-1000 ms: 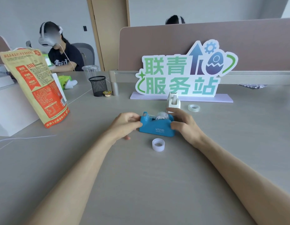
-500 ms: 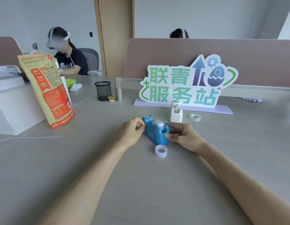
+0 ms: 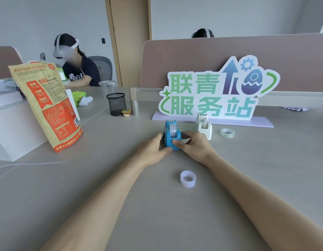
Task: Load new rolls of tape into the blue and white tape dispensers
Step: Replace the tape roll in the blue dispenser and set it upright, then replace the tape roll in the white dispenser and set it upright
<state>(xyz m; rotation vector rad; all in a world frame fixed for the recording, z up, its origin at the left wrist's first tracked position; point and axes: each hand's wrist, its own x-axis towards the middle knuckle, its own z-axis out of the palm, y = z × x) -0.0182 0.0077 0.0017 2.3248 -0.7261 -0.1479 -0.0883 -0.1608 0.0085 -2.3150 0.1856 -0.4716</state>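
The blue tape dispenser (image 3: 171, 136) stands on the grey table with its long axis pointing away from me, a clear tape roll seated in its cradle. My left hand (image 3: 152, 151) grips its left side and my right hand (image 3: 195, 144) grips its right side and near end. The white tape dispenser (image 3: 204, 126) stands just behind my right hand, and I cannot tell if it holds a roll. A clear tape roll (image 3: 227, 132) lies flat to its right. A white empty-looking ring (image 3: 188, 178) stands on the table near my forearms.
A green and white sign (image 3: 216, 91) on a lilac base stands behind the dispensers. At left are a tall orange bag (image 3: 48, 104), a white box (image 3: 10, 131), a black mesh cup (image 3: 116, 104) and a small tub (image 3: 126, 112). A person sits far left.
The blue dispenser has been turned from side-on to end-on and pushed a little away from me. Both hands stayed on it. My view has tilted upward.
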